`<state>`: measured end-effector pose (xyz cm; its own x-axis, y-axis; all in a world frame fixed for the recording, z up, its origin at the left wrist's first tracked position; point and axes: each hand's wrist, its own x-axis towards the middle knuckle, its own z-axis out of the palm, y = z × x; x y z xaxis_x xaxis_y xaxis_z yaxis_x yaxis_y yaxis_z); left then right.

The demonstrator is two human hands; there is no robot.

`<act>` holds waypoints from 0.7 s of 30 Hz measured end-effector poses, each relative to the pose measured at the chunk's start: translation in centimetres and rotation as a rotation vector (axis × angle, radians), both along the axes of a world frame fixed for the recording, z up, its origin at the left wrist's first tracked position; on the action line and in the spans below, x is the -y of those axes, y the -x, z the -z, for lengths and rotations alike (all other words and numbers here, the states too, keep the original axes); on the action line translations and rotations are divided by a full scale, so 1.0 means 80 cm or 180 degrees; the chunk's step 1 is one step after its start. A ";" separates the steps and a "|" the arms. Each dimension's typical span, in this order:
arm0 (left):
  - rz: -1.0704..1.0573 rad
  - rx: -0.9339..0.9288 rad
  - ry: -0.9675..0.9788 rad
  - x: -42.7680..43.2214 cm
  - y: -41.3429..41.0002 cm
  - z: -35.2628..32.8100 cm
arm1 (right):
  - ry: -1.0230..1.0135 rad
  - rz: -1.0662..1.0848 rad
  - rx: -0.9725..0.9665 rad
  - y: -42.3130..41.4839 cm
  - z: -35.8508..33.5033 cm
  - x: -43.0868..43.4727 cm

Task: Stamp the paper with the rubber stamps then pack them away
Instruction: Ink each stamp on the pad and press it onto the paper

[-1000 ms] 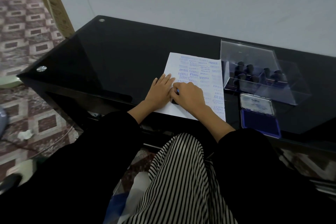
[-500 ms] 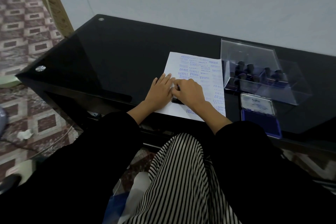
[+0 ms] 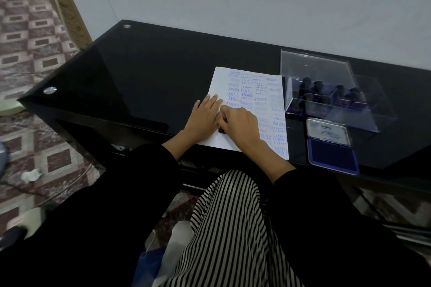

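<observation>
Rt hand point(image 3: 241, 127) hides most of stamp point(image 3: 222, 130).

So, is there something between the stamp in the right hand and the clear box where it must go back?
Nothing visible stands between them. The stamp, under the right hand, has only flat paper toward the clear box. The open ink pad lies nearer the person, beside that path.

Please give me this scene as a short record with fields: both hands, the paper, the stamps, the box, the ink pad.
left hand: flat on the white paper sheet with blue stamp prints
right hand: grips a small dark rubber stamp, held on the sheet
clear plastic box: open, right of the sheet, dark round-handled stamps inside
blue ink pad: open, in front of the box
surface: black glass table
</observation>
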<state>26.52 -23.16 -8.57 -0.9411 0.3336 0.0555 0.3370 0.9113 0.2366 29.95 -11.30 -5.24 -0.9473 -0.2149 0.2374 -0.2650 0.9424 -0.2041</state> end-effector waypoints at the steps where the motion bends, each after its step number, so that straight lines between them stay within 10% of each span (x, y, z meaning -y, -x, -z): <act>1: 0.0002 -0.0009 0.0020 0.000 0.000 0.000 | 0.0006 0.0009 0.0020 0.001 0.000 0.000; 21: -0.0024 -0.0010 0.0014 -0.001 0.000 0.001 | 0.0088 0.0076 0.0022 -0.003 0.002 0.003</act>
